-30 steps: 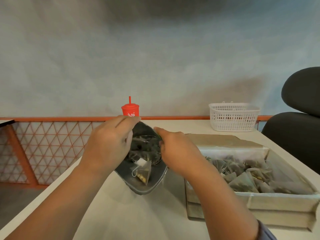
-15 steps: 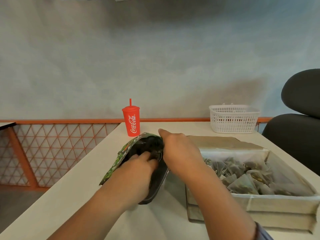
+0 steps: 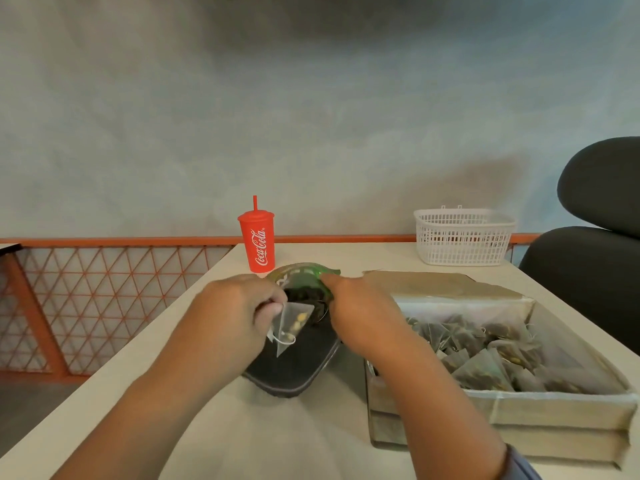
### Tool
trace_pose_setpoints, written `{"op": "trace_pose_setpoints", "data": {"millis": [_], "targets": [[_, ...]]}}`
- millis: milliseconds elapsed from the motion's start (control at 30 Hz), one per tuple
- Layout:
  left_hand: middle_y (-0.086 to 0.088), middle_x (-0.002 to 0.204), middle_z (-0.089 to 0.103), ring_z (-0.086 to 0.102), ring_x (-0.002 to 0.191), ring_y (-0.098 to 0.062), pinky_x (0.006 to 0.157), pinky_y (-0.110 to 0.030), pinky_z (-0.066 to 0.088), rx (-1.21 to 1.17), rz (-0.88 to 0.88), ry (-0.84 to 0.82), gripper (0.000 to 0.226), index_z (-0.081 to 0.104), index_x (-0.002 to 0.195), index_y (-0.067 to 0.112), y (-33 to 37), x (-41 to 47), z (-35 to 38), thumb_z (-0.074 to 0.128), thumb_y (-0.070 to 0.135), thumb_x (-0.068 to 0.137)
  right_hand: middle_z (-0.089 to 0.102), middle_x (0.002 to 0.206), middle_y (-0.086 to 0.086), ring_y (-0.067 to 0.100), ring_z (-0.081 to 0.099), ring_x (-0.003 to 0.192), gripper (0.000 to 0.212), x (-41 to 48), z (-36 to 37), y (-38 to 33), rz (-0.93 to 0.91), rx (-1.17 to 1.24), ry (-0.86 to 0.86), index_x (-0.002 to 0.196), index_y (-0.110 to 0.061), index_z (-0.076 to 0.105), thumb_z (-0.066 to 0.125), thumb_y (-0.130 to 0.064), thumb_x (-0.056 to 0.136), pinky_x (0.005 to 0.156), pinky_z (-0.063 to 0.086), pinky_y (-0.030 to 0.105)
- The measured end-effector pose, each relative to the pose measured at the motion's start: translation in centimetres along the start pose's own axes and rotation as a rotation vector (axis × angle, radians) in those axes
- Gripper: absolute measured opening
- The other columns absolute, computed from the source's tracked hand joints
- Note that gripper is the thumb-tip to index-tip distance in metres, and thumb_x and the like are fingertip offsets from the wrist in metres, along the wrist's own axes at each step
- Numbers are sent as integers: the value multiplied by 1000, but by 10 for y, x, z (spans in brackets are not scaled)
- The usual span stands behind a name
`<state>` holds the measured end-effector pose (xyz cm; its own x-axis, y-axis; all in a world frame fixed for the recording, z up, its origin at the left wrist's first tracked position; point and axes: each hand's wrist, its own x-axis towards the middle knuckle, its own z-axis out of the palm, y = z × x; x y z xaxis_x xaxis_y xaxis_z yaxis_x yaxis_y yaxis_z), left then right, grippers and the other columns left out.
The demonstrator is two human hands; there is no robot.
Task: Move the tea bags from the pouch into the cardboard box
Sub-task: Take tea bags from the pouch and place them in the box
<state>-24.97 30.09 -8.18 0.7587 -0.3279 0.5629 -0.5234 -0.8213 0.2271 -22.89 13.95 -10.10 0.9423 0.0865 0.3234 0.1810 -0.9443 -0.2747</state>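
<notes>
A dark pouch (image 3: 294, 368) with a green printed rim lies open on the table between my hands. My left hand (image 3: 235, 313) pinches a translucent pyramid tea bag (image 3: 291, 323) just above the pouch mouth. My right hand (image 3: 360, 313) grips the pouch's right rim and holds it open. To the right stands the open cardboard box (image 3: 554, 414), with several tea bags (image 3: 478, 351) piled inside. More dark tea bags show inside the pouch mouth.
A red Coca-Cola cup (image 3: 258, 240) with a straw stands behind the pouch. A white plastic basket (image 3: 464, 237) sits at the table's back right. A black chair (image 3: 595, 237) is at the right. The table's left edge borders an orange lattice railing (image 3: 104, 292).
My left hand reached into the pouch and has come out holding a tea bag. My right hand has stayed on the pouch rim.
</notes>
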Motion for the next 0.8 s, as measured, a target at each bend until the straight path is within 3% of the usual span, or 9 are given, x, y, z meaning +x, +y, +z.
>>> {"op": "trace_pose_setpoints", "data": {"millis": [133,267,400,500,567,667,733,800], "targets": [[15,74,64,56,70,-2,56,-12,36,-141,-94,51,14,64,76,29,-10,-4,1,63,18,84,58,122,9,26,55,107,40,-1,4,4,-35,35,-229,130,-19,49,54,-26,91,89,46,33],[16,73,63,57,71,-4,58,-14,37,-235,-114,91,20,61,72,32,-10,-5,6,64,16,83,52,133,-4,12,50,111,53,-8,-18,3,-103,261,-284,135,-30,44,60,-20,86,88,37,23],[15,65,63,59,65,-3,56,-9,37,-357,-109,134,23,62,69,35,-2,-2,12,65,16,82,61,107,-13,6,57,97,40,-19,-42,-2,-115,709,-300,119,-36,58,61,-16,84,84,49,29],[12,63,65,63,65,-9,58,-18,45,-467,-89,154,22,64,70,34,7,2,14,66,15,81,67,80,-9,-2,59,68,13,-21,-49,-2,-123,712,-179,95,-22,70,64,-17,85,67,51,22],[13,68,66,63,68,-10,60,-21,46,-506,-68,164,21,64,73,35,13,3,16,66,16,81,66,69,-7,-3,56,57,8,-20,-51,1,-103,657,-90,83,-15,71,63,-13,85,62,51,19],[19,85,64,61,78,-5,59,-16,48,-563,-75,128,25,60,85,42,12,1,21,66,18,81,66,65,-9,-3,58,56,14,-22,-63,14,-65,566,9,74,-19,69,64,-11,84,65,52,16],[25,100,58,56,88,1,62,-9,47,-500,-58,20,34,55,99,47,5,-1,27,70,23,79,69,69,-7,-4,59,58,15,-29,-76,30,-18,515,82,73,-22,68,65,-12,83,66,52,15],[26,117,46,45,102,5,79,-6,41,-289,-12,-140,56,46,121,45,-3,-5,34,74,32,74,69,71,-5,-3,59,57,14,-37,-90,48,46,495,166,73,-22,68,66,-12,82,67,53,18]]}}
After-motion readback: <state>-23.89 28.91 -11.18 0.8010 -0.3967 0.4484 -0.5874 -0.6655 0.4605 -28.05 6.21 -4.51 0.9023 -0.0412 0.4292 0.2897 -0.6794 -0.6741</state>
